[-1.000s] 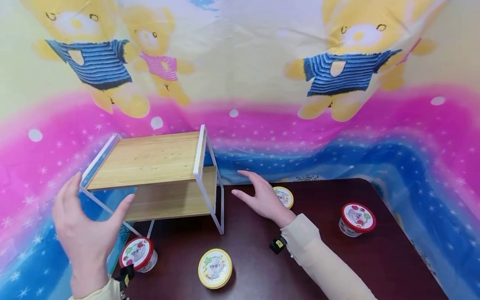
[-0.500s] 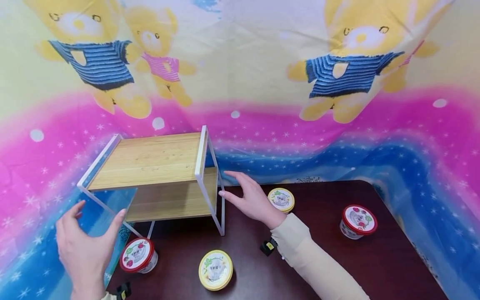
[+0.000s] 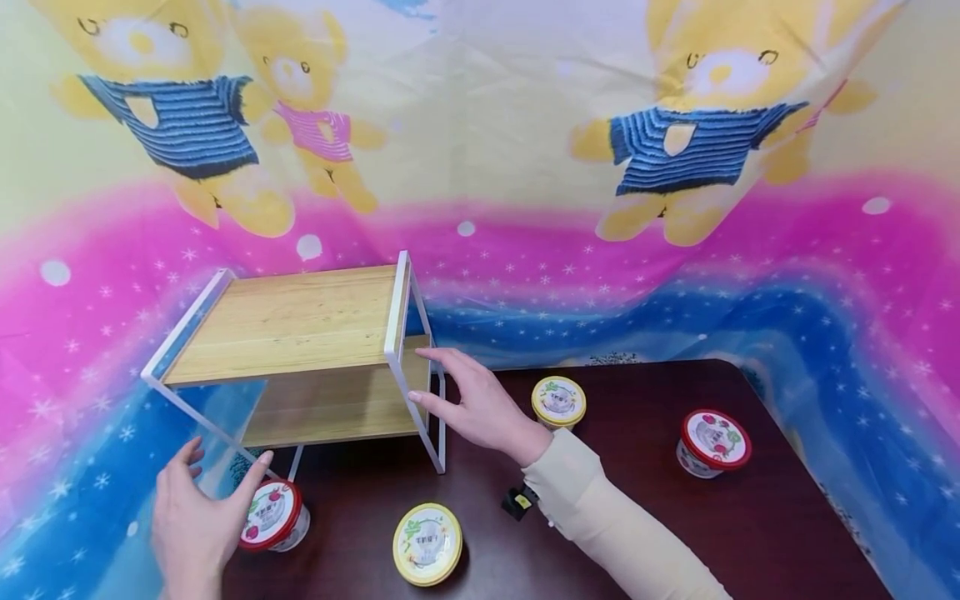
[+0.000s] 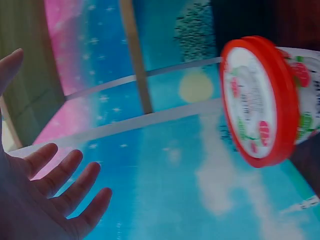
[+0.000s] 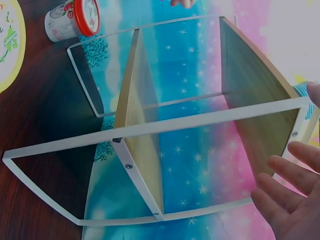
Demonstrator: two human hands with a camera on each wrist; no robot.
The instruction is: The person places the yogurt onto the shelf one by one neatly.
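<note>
A two-tier shelf with wooden boards and white metal side frames stands at the left of the table. My right hand is at its right side frame, fingers extended and holding nothing; the right wrist view shows the fingers close beside the frame. Lower left, my left hand has thumb and fingers spread, with nothing in its grasp. Its thumb overlaps a red-lidded tub in the head view. In the left wrist view that tub is apart from the open fingers.
A yellow-lidded tub stands at the front middle of the dark table. Another yellow-lidded tub is behind the right wrist, and a second red-lidded tub stands at the right. A printed bear curtain hangs behind.
My right hand has moved left to the shelf's right frame. My left hand has moved down and to the right, nearer the red-lidded tub. The tubs stay in place.
</note>
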